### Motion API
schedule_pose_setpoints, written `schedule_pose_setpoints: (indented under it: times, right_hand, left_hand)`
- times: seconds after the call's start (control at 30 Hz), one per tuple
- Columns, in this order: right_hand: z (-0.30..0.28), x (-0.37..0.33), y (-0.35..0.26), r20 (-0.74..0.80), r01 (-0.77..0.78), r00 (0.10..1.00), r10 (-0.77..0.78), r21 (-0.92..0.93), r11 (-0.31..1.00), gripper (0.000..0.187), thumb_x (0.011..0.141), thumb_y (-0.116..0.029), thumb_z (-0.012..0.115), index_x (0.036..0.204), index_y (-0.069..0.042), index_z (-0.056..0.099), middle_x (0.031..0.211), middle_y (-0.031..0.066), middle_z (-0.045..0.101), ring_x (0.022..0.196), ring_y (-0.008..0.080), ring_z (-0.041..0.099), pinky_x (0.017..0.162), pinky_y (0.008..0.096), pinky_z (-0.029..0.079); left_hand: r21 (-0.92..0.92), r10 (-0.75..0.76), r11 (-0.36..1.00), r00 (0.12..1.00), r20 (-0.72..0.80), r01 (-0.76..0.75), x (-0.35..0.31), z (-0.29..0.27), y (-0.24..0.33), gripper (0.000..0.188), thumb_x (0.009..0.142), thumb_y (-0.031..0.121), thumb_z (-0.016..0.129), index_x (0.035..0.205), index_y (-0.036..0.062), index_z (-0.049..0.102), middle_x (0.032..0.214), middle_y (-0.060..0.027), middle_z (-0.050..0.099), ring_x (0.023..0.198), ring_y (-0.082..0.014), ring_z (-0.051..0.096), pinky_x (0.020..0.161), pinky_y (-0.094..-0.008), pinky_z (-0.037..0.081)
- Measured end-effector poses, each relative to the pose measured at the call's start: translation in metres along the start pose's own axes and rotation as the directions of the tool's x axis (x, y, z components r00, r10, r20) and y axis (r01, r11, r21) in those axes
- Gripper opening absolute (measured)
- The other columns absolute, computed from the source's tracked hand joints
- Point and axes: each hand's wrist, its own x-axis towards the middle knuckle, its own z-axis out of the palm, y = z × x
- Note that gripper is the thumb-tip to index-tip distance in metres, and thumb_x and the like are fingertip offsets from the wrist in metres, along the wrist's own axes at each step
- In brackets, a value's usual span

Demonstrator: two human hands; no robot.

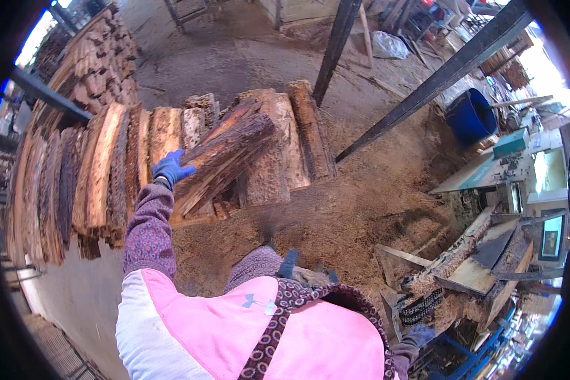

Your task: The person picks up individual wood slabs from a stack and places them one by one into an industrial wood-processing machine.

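My left hand (170,168), in a blue glove, reaches out to a stack of rough wood slabs. Thumb and fingers are spread apart, and the hand lies against the near end of a dark, bark-covered slab (231,140). That slab rests at a slant across other pieces, among them a broad wood slab (263,177) beneath it. Low at the right, my right hand (418,335) hangs beside the wooden frame of a machine; its glove looks bluish, and its fingers are too small and dim to make out.
A long row of upright slabs (98,171) runs left. Dark metal posts (437,82) slant across the far side. A blue barrel (471,116) stands at the right, beyond a machine with a wood-strewn bed (468,269). Sawdust (335,221) covers the floor.
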Motion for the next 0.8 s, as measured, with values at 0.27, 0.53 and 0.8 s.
schedule_pose_setpoints:
  times: [0.27, 0.53, 0.8]
  right_hand:
    - [0.059, -0.107, 0.114, 0.287, -0.210, 0.741, 0.607, -0.760, 0.616, 0.026, 0.093, -0.043, 0.054, 0.081, -0.019, 0.052, 0.064, -0.0009, 0.048, 0.054, 0.0173, 0.046, 0.047, 0.0311, 0.035]
    - [0.211, -0.033, 0.149, 0.816, 0.521, 0.401, 0.417, -0.577, 0.629, 0.041, 0.091, -0.040, 0.060, 0.117, -0.008, 0.062, 0.110, 0.0111, 0.065, 0.095, 0.0205, 0.060, 0.080, 0.0338, 0.048]
    - [0.490, 0.043, 0.048, 0.880, 0.768, 0.245, 0.407, -0.433, 0.472, 0.057, 0.089, -0.050, 0.057, 0.119, -0.001, 0.061, 0.121, 0.0196, 0.061, 0.114, 0.0316, 0.057, 0.098, 0.0391, 0.043]
  left_hand:
    - [0.356, -0.040, 0.928, 0.980, -0.192, 0.108, -0.010, 0.072, 0.036, 0.114, 0.069, 0.058, 0.072, 0.153, 0.0173, 0.006, 0.157, -0.0192, 0.012, 0.143, -0.0422, 0.013, 0.116, -0.0514, 0.015]
    - [0.414, 0.065, 0.910, 0.994, -0.092, -0.021, 0.006, 0.070, 0.106, 0.097, 0.076, 0.046, 0.071, 0.149, 0.0088, 0.019, 0.152, -0.0215, 0.019, 0.139, -0.0345, 0.021, 0.116, -0.0452, 0.013]
    - [-0.121, 0.400, 0.916, 0.849, 0.347, -0.382, 0.091, 0.198, 0.457, 0.074, 0.078, 0.046, 0.068, 0.130, 0.0114, 0.029, 0.130, -0.0178, 0.028, 0.117, -0.0322, 0.029, 0.098, -0.0447, 0.020]
